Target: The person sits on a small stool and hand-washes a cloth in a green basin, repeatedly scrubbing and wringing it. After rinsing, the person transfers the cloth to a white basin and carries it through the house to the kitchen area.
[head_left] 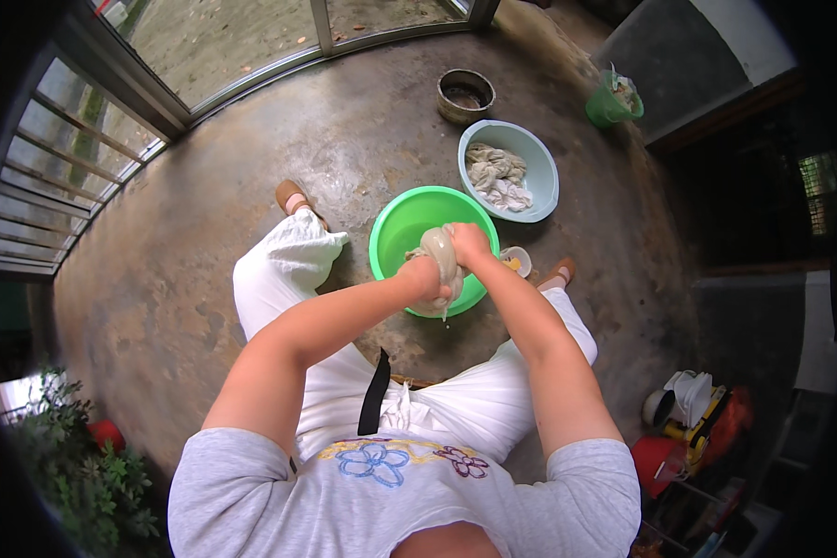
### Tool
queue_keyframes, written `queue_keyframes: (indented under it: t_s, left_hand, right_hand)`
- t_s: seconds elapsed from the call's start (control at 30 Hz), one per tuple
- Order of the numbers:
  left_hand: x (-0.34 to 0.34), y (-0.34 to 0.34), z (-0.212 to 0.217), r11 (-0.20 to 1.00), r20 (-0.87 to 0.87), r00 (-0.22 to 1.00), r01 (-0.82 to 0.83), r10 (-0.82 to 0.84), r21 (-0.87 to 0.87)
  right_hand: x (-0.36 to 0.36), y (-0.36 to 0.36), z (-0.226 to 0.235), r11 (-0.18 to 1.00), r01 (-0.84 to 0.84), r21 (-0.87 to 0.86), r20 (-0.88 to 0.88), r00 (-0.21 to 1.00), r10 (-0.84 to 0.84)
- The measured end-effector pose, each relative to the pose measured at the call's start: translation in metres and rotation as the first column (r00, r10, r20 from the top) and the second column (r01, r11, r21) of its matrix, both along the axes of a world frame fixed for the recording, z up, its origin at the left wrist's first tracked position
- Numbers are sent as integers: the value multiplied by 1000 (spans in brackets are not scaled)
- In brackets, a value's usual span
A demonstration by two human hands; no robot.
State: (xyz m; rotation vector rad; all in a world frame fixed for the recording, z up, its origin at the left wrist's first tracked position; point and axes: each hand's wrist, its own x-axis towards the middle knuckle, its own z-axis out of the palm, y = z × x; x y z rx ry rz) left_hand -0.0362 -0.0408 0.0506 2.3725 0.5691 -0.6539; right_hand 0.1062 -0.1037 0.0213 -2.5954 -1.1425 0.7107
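Both my hands grip a wet, twisted beige cloth (440, 249) above a bright green basin (381, 244) on the floor between my legs. My left hand (422, 279) is closed around its lower left part, and my right hand (471, 244) is closed around its upper right end. Drops of water fall from the cloth just below my left hand. Just beyond, to the right, a pale blue basin (541, 206) holds a heap of wrung beige and white cloths (498, 177).
Behind the blue basin stands a dark metal pot (462, 113). A small white bowl (523, 263) with something yellow sits beside the green basin. A green bin (606, 110) is at the far right wall, a leafy plant (74, 474) at the near left, a red bucket (656, 465) at the near right.
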Motion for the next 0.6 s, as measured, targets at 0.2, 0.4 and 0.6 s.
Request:
queue_keyframes:
  t_s: [0.2,0.4,0.6]
  left_hand:
    - [13,8,-17,806,56,944,-245,324,-539]
    - [-13,29,-10,-330,-596,573,-506,562,-797]
    - [-11,-9,23,-634,-680,510,-297,526,-714]
  right_hand:
    - [42,-14,-37,905,403,134,-393,860,-324]
    - [3,-40,-37,414,869,-272,-958,-203,-203]
    - [-67,-44,-62,223,964,-143,-808,-243,537]
